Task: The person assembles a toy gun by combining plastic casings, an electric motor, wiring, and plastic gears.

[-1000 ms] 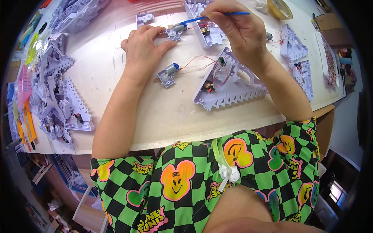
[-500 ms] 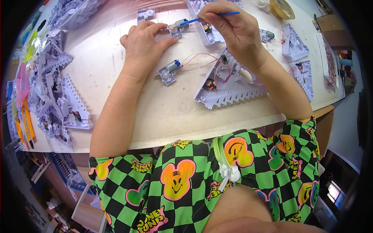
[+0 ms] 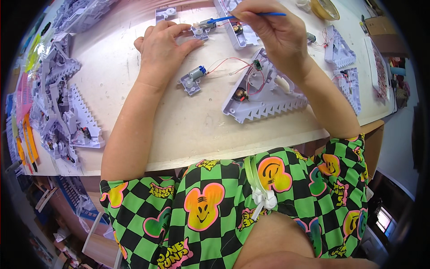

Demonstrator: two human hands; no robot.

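Observation:
My left hand (image 3: 163, 54) rests on the table, its thumb and index finger closed about a small pale-lilac gearbox housing with a motor (image 3: 201, 30). Pinched in my right hand (image 3: 280, 38) is a thin blue stick (image 3: 264, 14), slanting left so that its far end reaches over that housing. What its tip touches is too small to tell. Nearer me lies a second motor gearbox (image 3: 192, 80), wired in red and white to a small green circuit board (image 3: 256, 65) on a triangular lilac shell (image 3: 264, 101) with a toothed edge and a round speaker (image 3: 240, 94).
Another lilac shell (image 3: 242, 38) lies beneath my right hand. Beyond my left hand sits an open gearbox part (image 3: 165, 14). Lilac parts pile up at the left (image 3: 60, 98). More wired shells (image 3: 340, 47) and a yellow bowl (image 3: 324, 9) stand at the right.
The blue stick and my right hand have shifted slightly right and up. My left hand and the housing sit a little farther away and to the left, as the whole view has moved slightly.

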